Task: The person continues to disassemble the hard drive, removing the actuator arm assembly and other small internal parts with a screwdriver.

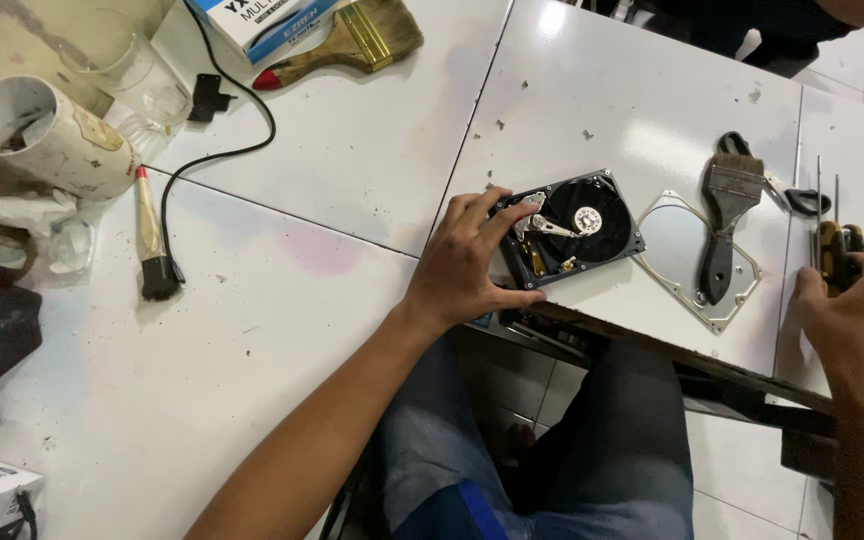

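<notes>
Left hand: your left hand [467,265] presses flat, fingers spread, steadying the opened hard drive [574,228] at the worktop's [282,300] near edge.
Right hand: your right hand [857,325] is closed on a yellow-handled screwdriver [834,252], far right.
Lid: the drive's cover plate [680,250] lies just right, a black brush [724,225] on it.

Three brushes were counted: one wide wooden-handled brush [352,42], one small black-bristled brush [152,240] and one black-handled brush [724,225]. One opened hard drive [577,228], one metal cover plate [674,240] and one paper cup [47,135] were seen.
</notes>
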